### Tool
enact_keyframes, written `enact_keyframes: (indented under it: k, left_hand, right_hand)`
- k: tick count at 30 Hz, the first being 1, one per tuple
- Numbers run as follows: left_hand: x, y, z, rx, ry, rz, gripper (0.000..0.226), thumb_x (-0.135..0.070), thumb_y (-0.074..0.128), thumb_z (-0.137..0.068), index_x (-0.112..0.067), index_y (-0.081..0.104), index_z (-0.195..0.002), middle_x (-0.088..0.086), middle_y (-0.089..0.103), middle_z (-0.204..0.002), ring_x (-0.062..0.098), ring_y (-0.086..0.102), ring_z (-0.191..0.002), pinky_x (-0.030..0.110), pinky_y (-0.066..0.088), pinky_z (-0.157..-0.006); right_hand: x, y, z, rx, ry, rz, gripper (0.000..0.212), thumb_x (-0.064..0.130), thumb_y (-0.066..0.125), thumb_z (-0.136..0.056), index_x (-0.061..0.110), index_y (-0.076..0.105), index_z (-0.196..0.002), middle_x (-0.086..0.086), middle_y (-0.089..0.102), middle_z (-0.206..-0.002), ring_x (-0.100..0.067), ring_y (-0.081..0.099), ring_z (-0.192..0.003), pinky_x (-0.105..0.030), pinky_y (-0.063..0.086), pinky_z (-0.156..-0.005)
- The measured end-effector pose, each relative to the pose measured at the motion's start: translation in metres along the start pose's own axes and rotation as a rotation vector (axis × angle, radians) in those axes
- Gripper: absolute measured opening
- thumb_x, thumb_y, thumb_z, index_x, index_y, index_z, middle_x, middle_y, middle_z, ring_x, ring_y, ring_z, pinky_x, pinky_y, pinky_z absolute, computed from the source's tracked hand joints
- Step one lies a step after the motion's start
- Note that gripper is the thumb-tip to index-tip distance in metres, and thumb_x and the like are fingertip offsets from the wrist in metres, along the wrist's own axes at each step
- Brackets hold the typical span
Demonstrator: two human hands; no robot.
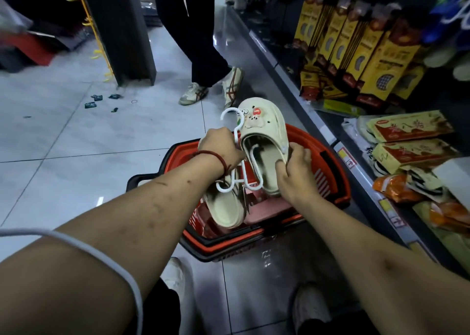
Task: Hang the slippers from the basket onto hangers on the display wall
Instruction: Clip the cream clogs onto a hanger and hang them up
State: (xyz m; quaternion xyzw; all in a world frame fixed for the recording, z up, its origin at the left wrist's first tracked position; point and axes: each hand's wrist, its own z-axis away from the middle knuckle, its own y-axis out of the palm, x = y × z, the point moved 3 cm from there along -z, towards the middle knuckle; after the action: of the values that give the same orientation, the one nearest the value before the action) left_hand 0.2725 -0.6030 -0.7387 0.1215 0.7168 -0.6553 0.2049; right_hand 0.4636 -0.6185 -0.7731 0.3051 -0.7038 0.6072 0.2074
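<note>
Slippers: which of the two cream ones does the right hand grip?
The upper slipper, toe up, with charms: the right hand grips its side. The lower slipper hangs over the basket, below the left hand that holds the hanger.

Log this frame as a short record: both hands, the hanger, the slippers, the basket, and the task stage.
left hand: grips white hanger at its stem
right hand: holds cream slipper at its heel end
cream slipper: hanger loop sits inside its opening
second slipper: lower, under the left wrist, over the red basket
red basket: on the tiled floor
stage: pair not yet on the display wall
</note>
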Motion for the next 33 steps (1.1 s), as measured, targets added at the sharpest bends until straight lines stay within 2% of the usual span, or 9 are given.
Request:
enact_keyframes:
  k: [2,7,12,16,19,22,24,28,33]
  left_hand:
    - [0.004,-0.007,0.0,-0.04,-0.055,0.026,0.026,-0.034,0.063,-0.077,-0.016,0.053,-0.061,0.007,0.054,-0.065,0.033,0.058,-0.074,0.031,0.042,-0.062]
    - [0.013,-0.025,-0.006,-0.15,-0.089,0.029,0.015,-0.024,0.059,-0.084,-0.01,0.063,-0.081,0.015,0.063,-0.087,0.036,0.057,-0.09,0.033,0.044,-0.072]
    - [0.018,-0.038,-0.008,-0.223,-0.069,0.022,0.032,-0.023,0.057,-0.083,-0.014,0.042,-0.056,0.006,0.045,-0.061,0.038,0.055,-0.08,0.037,0.049,-0.071]
    - [0.018,-0.044,-0.009,-0.256,-0.054,0.058,0.033,-0.023,0.056,-0.085,-0.012,0.043,-0.058,0.01,0.047,-0.067,0.034,0.048,-0.073,0.034,0.044,-0.064]
    - [0.019,-0.048,-0.009,-0.285,-0.032,0.094,0.027,-0.021,0.055,-0.085,-0.011,0.052,-0.06,0.013,0.055,-0.069,0.034,0.054,-0.072,0.035,0.047,-0.065]
    - [0.02,-0.052,-0.008,-0.315,-0.043,0.108,0.027,-0.023,0.055,-0.086,-0.009,0.062,-0.063,0.015,0.062,-0.074,0.036,0.06,-0.076,0.037,0.051,-0.065]
    - [0.019,-0.055,-0.007,-0.351,-0.045,0.102,0.027,-0.023,0.056,-0.087,-0.007,0.069,-0.071,0.018,0.065,-0.08,0.037,0.061,-0.08,0.041,0.054,-0.067]
    - [0.014,-0.055,-0.004,-0.358,-0.048,0.159,0.029,-0.029,0.055,-0.086,-0.009,0.073,-0.075,0.013,0.068,-0.075,0.034,0.063,-0.076,0.042,0.056,-0.068]
    - [0.005,-0.058,0.004,-0.35,-0.097,0.359,0.028,-0.036,0.054,-0.073,-0.015,0.071,-0.066,0.003,0.068,-0.061,0.029,0.069,-0.064,0.041,0.059,-0.069]
  right_hand:
    - [0.0,0.002,0.003,0.035,-0.015,0.021,0.049,0.018,0.047,-0.099,0.008,0.031,-0.144,-0.01,0.034,-0.132,-0.015,0.035,-0.107,-0.028,0.033,-0.096]
    - [-0.008,0.013,0.008,0.158,-0.087,0.057,0.059,0.027,0.05,-0.101,0.019,0.02,-0.152,-0.008,0.028,-0.148,-0.025,0.038,-0.134,-0.031,0.033,-0.106]
    - [-0.007,0.026,0.013,0.265,-0.108,0.071,0.076,0.037,0.059,-0.097,0.025,0.011,-0.155,-0.003,0.029,-0.153,-0.025,0.042,-0.135,-0.042,0.042,-0.108]
    - [0.001,0.031,0.009,0.356,-0.024,-0.038,0.097,0.027,0.08,-0.08,0.024,0.017,-0.154,-0.003,0.031,-0.154,-0.024,0.041,-0.137,-0.037,0.04,-0.108]
    - [0.017,0.023,0.001,0.27,0.046,-0.071,0.069,0.005,0.063,-0.083,0.022,0.038,-0.145,-0.006,0.035,-0.141,-0.03,0.051,-0.123,-0.035,0.046,-0.099]
    - [0.043,0.007,-0.006,0.02,0.034,-0.182,0.033,0.0,0.053,-0.081,0.018,0.065,-0.106,0.001,0.059,-0.109,-0.019,0.062,-0.086,-0.034,0.051,-0.076]
    - [0.056,0.005,-0.007,0.034,-0.011,-0.217,0.023,0.003,0.055,-0.083,0.02,0.071,-0.087,0.005,0.067,-0.083,-0.012,0.06,-0.069,-0.027,0.045,-0.064]
    - [0.075,0.001,-0.004,-0.075,-0.118,-0.183,0.018,0.015,0.06,-0.087,0.017,0.068,-0.103,0.004,0.065,-0.102,-0.011,0.058,-0.091,-0.025,0.047,-0.078]
    - [0.084,-0.003,-0.009,-0.131,-0.148,-0.081,0.01,0.025,0.063,-0.088,0.015,0.063,-0.085,0.001,0.062,-0.091,-0.016,0.056,-0.082,-0.03,0.045,-0.072]
